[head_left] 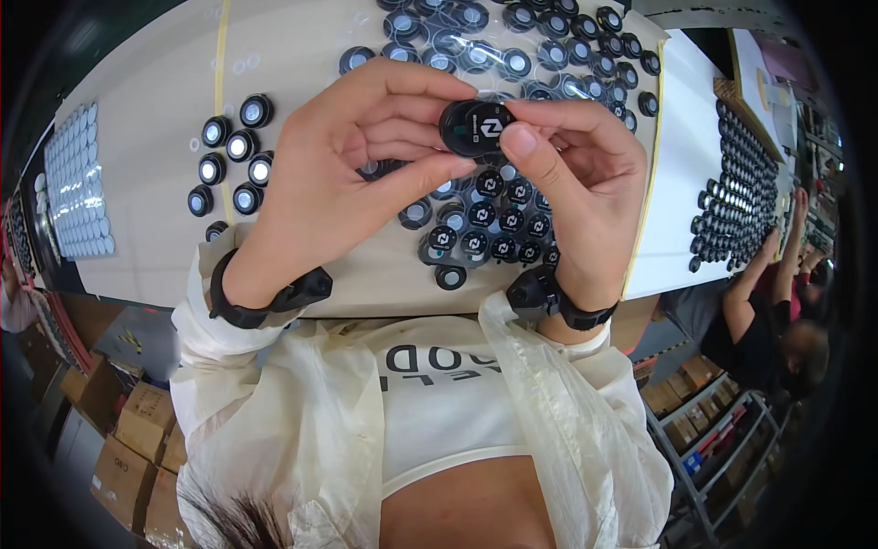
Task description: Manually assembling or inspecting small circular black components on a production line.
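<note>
Item held: 1 black round cap (476,127) with a pale emblem on its face, located at upper centre of the frame, raised above the worktable (155,91).

Left hand (352,169): closed around the cap from the left; thumb and fingers are pressed to its left edge. A black wristband (261,306) is worn at the wrist.

Right hand (576,178): closed on the cap from the right; the thumb is laid against its right edge, the fingers curled behind. A second black wristband (558,297) is worn here.

Beneath the hands: a cluster of black emblem caps (489,229) is laid face up, centre of the frame.

Left of centre: 9 or so black rings with bright reflective centres (233,160) are set in a loose group.

Upper centre to upper right: clear-wrapped black discs (549,46) are heaped.

Far left: a tray of pale discs in rows (78,183) is placed at the table edge.

Right of the frame: a further batch of dark round parts (741,192) is laid out on a neighbouring white surface, with another person's arm (759,265) reaching toward it.

Lower left: cardboard boxes (128,439) are stacked on the floor.
</note>
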A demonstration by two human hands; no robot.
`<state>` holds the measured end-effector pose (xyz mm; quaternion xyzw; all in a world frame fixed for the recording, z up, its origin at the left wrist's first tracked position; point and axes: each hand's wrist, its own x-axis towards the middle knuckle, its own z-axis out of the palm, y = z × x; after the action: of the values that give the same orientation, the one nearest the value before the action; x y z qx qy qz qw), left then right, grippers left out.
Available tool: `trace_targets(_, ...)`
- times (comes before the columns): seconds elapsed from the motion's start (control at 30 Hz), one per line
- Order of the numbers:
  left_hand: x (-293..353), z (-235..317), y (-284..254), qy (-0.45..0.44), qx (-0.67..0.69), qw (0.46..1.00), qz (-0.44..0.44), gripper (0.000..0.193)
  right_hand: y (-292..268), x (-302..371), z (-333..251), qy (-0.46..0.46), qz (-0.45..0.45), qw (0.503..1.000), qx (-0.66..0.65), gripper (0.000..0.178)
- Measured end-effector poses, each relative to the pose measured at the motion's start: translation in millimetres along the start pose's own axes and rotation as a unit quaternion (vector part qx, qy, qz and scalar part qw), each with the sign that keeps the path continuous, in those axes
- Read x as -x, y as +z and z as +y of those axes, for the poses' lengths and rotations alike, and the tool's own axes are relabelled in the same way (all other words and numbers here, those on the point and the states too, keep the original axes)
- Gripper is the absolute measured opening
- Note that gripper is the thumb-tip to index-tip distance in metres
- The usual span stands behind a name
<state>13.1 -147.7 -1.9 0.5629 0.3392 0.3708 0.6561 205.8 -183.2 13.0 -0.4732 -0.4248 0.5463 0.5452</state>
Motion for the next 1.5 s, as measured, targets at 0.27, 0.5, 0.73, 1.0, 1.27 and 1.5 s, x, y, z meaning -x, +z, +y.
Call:
trace_targets(0.27,-1,2,4,0.014,-0.043,0.998,0.036,0.044,0,1,2,0.006,0.016,1.0,0.02,0.018)
trace_targets(0.5,0,2,5,0.02,-0.055,0.997,0.047,0.042,1,-1,3,0.008,0.018,0.999,0.04,0.017)
trace_targets(0.73,1,-1,4,0.021,-0.068,0.996,0.048,0.041,2,-1,10,0.004,0.029,0.995,0.098,0.015)
trace_targets(1.0,2,0,2,0.022,-0.132,0.99,0.036,0.042,7,-3,11,-0.1,0.041,0.964,0.243,0.013)
trace_targets(1.27,-27,0,-19,0.062,-0.199,0.978,0.033,0.041,2,-6,16,-0.161,-0.035,0.928,0.334,0.029)
trace_targets(1.5,-129,53,-101,0.089,-0.568,0.815,0.069,0.034,0,-2,1,-0.098,-0.08,0.952,0.279,0.037)
